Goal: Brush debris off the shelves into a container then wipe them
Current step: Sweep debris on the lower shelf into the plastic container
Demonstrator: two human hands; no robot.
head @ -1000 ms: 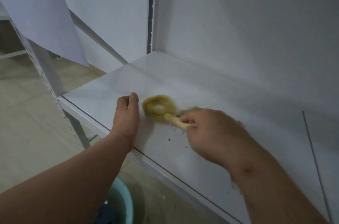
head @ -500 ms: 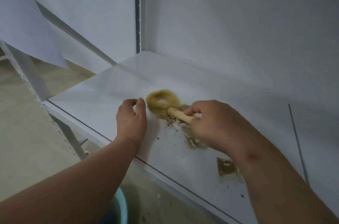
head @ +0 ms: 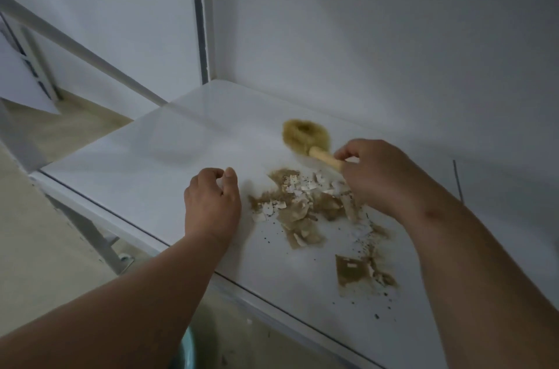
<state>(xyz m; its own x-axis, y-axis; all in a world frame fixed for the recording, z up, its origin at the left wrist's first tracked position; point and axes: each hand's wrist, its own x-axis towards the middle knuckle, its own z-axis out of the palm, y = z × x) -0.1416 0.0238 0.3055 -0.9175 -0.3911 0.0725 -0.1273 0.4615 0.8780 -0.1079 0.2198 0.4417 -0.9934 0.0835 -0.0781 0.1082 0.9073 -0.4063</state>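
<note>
A white shelf (head: 157, 156) fills the middle of the head view. Brown and white debris (head: 305, 208) lies scattered on it, with a second brown patch (head: 360, 275) nearer the front edge. My right hand (head: 378, 175) grips the wooden handle of a round yellow brush (head: 305, 134), whose bristles sit on the shelf behind the debris. My left hand (head: 211, 205) rests on the shelf just left of the debris, fingers curled, holding nothing. A teal container (head: 186, 350) shows only as a rim below the shelf, mostly hidden by my left forearm.
White back panels and an upright post (head: 201, 20) close the shelf at the rear. A diagonal brace (head: 90, 57) and a slotted upright (head: 33, 66) stand at left. Beige floor (head: 45, 262) lies below the front edge (head: 272, 305).
The brush has swept back and to the right, away from my left hand, uncovering the pile of debris. The view has shifted right along the shelf.
</note>
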